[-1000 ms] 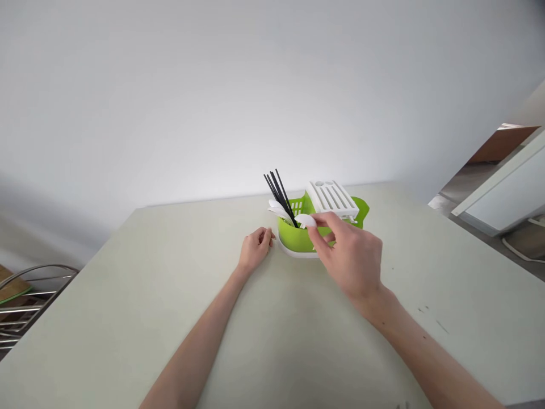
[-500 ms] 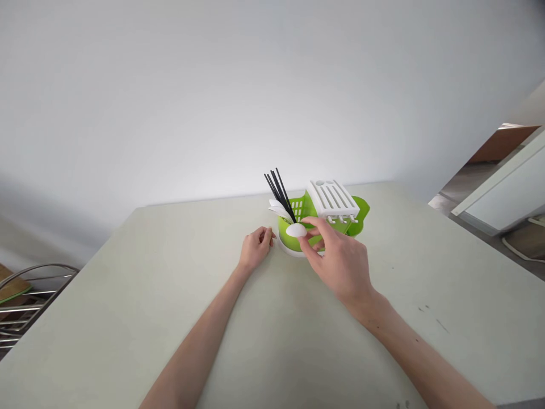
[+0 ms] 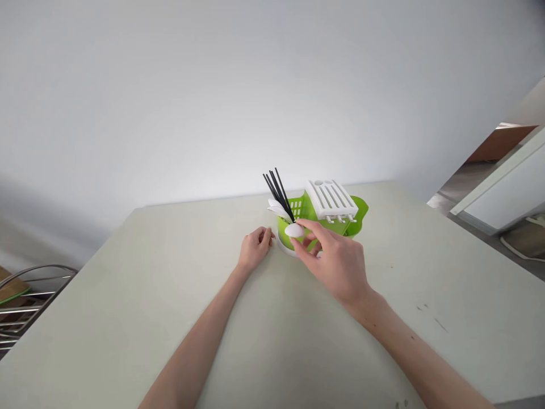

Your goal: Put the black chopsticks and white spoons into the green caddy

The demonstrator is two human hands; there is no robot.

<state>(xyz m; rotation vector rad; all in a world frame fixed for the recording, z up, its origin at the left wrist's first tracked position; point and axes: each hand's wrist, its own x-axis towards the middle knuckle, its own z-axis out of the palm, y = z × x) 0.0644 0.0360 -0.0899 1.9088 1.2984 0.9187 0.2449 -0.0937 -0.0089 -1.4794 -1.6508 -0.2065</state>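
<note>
My right hand [image 3: 334,255] pinches the bowl of a white spoon [image 3: 294,230] between thumb and fingers, at the front of a green and white cutlery holder [image 3: 330,199]. The spoon's handle is hidden. More white spoons [image 3: 277,209] stand in the left compartment, along with several black chopsticks [image 3: 276,190] that lean left. My left hand [image 3: 255,248] rests on the table, closed, its fingertips right beside the holder's white base [image 3: 281,245]. What lies inside its curled fingers, if anything, is hidden.
The holder stands on a pale table [image 3: 170,272], near a white wall [image 3: 238,102] at the back. A slotted white top with small hooks covers its middle. A metal-framed chair [image 3: 42,295] is at the far left, with a white panel [image 3: 498,193] at the far right.
My right hand has shifted slightly left, and its fingers now reach further over the spoon's bowl. My left hand has stayed in place beside the holder.
</note>
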